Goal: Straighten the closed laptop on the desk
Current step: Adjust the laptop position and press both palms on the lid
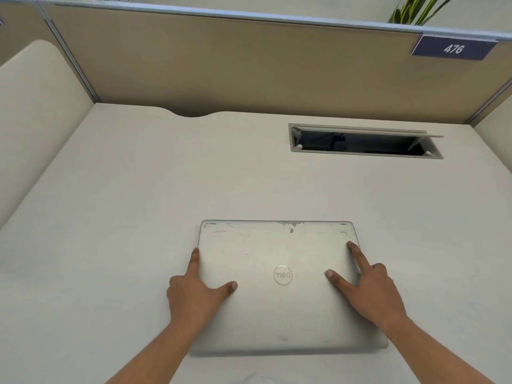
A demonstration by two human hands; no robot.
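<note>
Currently: closed laptop [279, 286] near on desk [110, 217], left hand [194, 295] and right hand [374, 292] spread open, bracketing its side edges, apparently to square it.

Laptop [279, 284] lid scuffed matt metal, probably; desk [138, 203] smooth matt.

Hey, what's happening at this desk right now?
A person is squaring up a closed silver laptop on a pale desk. The left hand sits at the laptop's left edge, forefinger along the side and thumb on the lid. The right hand rests on the lid near its right edge, fingers spread. Neither hand has a closed grip on it. The laptop lies flat, roughly parallel with the partition. Farther back, a cable hatch stands open.
</note>
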